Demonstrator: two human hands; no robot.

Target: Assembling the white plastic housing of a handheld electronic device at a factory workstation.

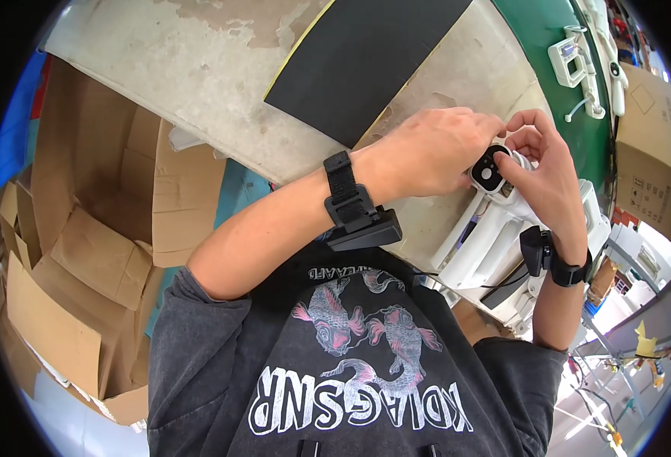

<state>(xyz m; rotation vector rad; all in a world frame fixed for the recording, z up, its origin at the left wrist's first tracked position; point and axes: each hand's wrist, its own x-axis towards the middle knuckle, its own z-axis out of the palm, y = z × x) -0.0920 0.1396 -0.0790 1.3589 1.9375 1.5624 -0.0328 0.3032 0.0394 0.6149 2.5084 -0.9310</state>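
My left hand point(427, 152) and my right hand point(545, 171) meet over the worn white workbench point(221, 84). Between their fingertips they hold a small round white part with a dark face point(488, 172). It sits at the top of a long white plastic assembly point(488, 240) that lies across the bench edge under my right wrist. Each wrist carries a black strap with a small black device. My right palm hides the far side of the small part.
A black mat point(366, 61) lies on the bench beyond my hands. Open cardboard boxes point(91, 228) fill the left side. A green surface point(556, 30) with white plastic parts point(579, 68) runs at the upper right, next to another cardboard box point(655, 129).
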